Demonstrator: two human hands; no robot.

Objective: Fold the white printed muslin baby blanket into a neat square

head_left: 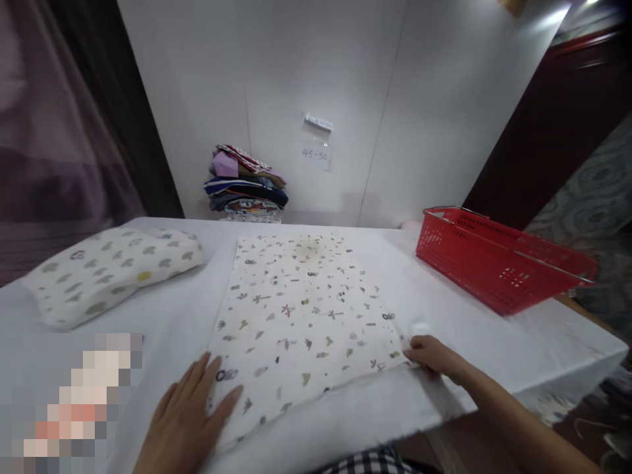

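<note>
A white pillowcase (301,316) printed with small plants and animals lies flat on the white-covered table (444,309), directly in front of me. My left hand (190,415) rests flat and open on its near left corner, fingers spread. My right hand (432,355) is at its near right corner, fingers curled in a pinch on the cloth's edge.
A pillow (111,270) in a spotted white cover lies at the left. A red plastic basket (498,260) stands at the right, near the table's edge. A stack of folded fabrics (247,187) sits against the white wall at the back. A blurred patch covers the near left.
</note>
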